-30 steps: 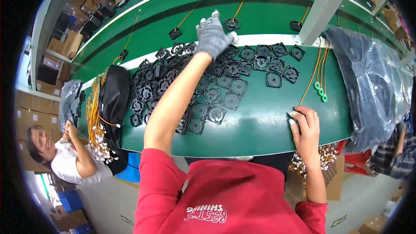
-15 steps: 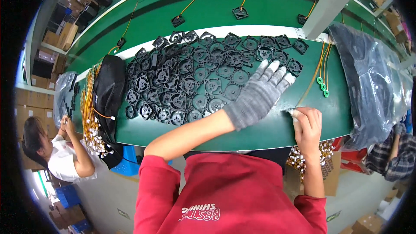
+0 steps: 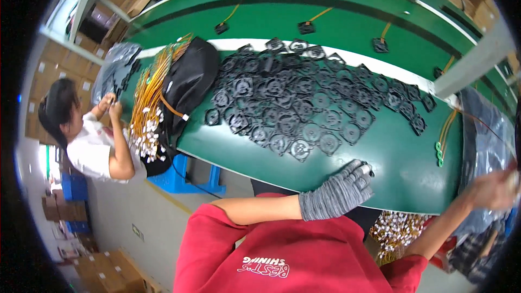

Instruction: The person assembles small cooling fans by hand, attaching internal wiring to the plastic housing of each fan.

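My left hand [image 3: 337,194], in a grey glove with bare-looking pale fingertips, rests near the front edge of the green table. Its fingers are curled on a small black fan frame [image 3: 370,171], mostly hidden under them. My right hand [image 3: 493,190] is bare and smeared by motion at the far right, over a clear plastic bag. A thin reddish wire [image 3: 487,126] runs taut from the wire bundle to its closed fingers. Orange wires with green rings [image 3: 440,152] lie on the table between my hands. Many black fan frames [image 3: 287,103] are heaped left of centre.
A green conveyor [image 3: 325,13] beyond a white rail carries spaced fans with wires. A black bag [image 3: 190,78] and orange wire bundles [image 3: 149,97] lie at left, near a co-worker [image 3: 89,135]. A grey post [image 3: 477,62] rises at right. White-ended wires [image 3: 399,233] sit below the table edge.
My left hand has come back from the fan frames to the table's front edge, with a frame under its fingers. My right hand has swung far right with the wire. The view has shifted.
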Motion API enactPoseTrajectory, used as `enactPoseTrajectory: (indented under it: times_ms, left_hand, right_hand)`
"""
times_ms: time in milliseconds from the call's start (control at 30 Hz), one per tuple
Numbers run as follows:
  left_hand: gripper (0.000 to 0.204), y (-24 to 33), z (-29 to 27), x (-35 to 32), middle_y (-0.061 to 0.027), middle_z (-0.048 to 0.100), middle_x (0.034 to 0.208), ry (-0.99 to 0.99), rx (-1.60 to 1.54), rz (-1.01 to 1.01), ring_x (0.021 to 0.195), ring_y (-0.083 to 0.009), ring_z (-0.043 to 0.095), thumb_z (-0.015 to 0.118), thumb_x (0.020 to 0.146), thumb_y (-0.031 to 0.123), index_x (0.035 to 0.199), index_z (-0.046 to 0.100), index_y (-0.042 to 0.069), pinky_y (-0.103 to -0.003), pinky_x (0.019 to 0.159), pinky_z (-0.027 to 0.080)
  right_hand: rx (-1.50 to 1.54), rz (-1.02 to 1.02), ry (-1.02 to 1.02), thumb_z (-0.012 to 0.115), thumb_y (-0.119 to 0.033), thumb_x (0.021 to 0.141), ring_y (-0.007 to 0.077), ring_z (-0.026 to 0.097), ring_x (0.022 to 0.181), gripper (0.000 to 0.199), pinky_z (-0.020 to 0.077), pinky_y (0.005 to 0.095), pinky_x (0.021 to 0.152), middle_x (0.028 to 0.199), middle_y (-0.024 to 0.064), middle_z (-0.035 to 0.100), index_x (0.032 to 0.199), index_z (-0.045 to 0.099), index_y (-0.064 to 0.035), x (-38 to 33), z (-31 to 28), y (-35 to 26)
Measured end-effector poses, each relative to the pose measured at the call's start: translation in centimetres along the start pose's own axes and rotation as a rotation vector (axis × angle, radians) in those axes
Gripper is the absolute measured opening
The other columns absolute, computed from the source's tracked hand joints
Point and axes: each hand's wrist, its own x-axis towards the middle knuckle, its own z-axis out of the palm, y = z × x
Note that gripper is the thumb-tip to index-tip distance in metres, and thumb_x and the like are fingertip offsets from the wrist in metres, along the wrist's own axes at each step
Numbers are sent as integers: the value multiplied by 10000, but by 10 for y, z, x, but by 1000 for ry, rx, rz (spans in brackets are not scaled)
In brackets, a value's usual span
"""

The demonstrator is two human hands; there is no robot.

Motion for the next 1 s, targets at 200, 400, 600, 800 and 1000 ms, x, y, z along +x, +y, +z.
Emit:
enactPoseTrajectory:
  times_ms: [200,400,600,800,1000]
  left_hand:
    - [426,-4,-7,4,-131,481,1099,146,-50,-203,1112,-344,426,604,679,232,1084,524,124,-499,981,305]
    - [436,-6,-8,5,-110,485,1087,89,-94,-173,1114,-328,425,592,693,176,1125,537,159,-513,973,301]
    - [409,-14,-22,9,-76,492,1104,102,-145,-72,1104,-300,443,600,698,163,1104,556,177,-487,992,280]
    - [408,-12,-37,16,-96,536,1052,195,-842,-283,994,-263,523,648,704,92,1099,548,88,-359,878,404]
    - [679,-12,-28,18,-109,449,1185,165,-1745,-755,1041,-224,495,645,662,-4,1274,360,75,-370,826,483]
  right_hand:
    - [937,-722,-371,604,-160,649,219,531,679,245,377,353,735,873,121,603,839,588,-8,-56,-116,-31]
    - [1001,-771,-682,596,16,642,263,539,786,327,409,373,703,916,119,556,959,537,-35,-136,-39,-34]
    - [1161,-198,-972,563,57,719,320,537,846,288,441,364,751,939,155,546,997,527,-3,-146,-44,-23]
    - [1162,-251,-826,566,71,681,312,557,795,270,466,352,706,953,140,559,939,557,-6,-144,-44,-21]
    - [1724,677,-1384,446,-53,881,151,573,719,269,482,252,583,955,181,587,1138,388,6,-140,-64,-22]
